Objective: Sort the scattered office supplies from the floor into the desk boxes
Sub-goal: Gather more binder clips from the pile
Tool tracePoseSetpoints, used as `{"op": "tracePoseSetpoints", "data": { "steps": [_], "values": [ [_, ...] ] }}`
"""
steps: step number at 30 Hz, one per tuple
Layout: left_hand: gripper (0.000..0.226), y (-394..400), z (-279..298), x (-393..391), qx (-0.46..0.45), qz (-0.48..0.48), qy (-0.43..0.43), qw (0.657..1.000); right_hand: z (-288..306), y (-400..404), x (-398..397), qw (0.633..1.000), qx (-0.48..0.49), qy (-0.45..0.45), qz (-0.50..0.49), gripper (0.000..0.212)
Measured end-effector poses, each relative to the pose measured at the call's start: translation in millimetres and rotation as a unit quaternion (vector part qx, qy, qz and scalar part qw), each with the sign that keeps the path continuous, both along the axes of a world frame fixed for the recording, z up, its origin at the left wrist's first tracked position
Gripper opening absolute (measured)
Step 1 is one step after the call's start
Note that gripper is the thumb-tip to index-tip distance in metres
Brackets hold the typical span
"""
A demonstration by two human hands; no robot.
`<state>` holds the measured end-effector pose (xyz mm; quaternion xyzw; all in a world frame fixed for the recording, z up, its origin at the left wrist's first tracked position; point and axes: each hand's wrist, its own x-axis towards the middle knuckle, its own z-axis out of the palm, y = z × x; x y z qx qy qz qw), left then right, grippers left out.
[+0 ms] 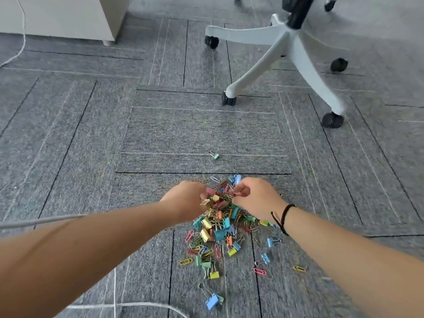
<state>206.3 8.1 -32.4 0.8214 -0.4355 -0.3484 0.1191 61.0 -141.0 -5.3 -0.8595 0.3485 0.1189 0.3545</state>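
Two big items first: grey carpet floor (pixel 68 138), white office chair base (pixel 296 53) beyond it. Pile of binder clips and paper clips (pixel 218 228) sits between both forearms. Left hand (pixel 185 198) curled, scooping a clump; right hand (pixel 254 198) curled too, pinching clips. Gather step (no desk boxes in view). Next likely: lift handfuls, carry up. One stray clip (pixel 214 155) lies apart, toward the chair.

Both hands reach into a pile of coloured clips (pixel 218 226) on grey carpet (pixel 91 134); left hand (pixel 185 199) grips a bunch, right hand (pixel 257 198) pinches some; 1 stray clip (pixel 214 155) lies apart, near a chair base (pixel 286 56)
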Motion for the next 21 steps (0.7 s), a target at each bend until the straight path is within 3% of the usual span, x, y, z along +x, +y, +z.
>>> {"op": "tracePoseSetpoints", "data": {
  "steps": [5,8,10,13,15,18,21],
  "values": [
    [0.011,2,6,11,-0.024,0.043,0.044,0.998,-3,7,-12,0.999,0.002,0.0,0.042,0.022],
    [0.012,8,13,29,-0.037,0.096,0.152,0.983,-8,7,0,0.996,-0.019,-0.001,0.087,0.027],
    [0.027,16,23,39,-0.054,0.189,0.296,0.935,-9,7,12,0.993,-0.04,0.001,0.11,0.028],
    [0.047,32,41,46,-0.083,0.293,0.516,0.801,-9,11,24,0.984,-0.081,0.03,0.153,0.031],
    [0.048,42,50,48,-0.088,0.305,0.595,0.738,-10,17,24,0.976,-0.101,0.051,0.186,0.031],
    [0.046,51,61,52,-0.072,0.276,0.655,0.7,-11,19,22,0.97,-0.127,0.05,0.201,0.026],
    [0.049,49,67,54,-0.06,0.238,0.679,0.692,-7,14,21,0.978,-0.112,0.022,0.176,0.016]
  ]
}}
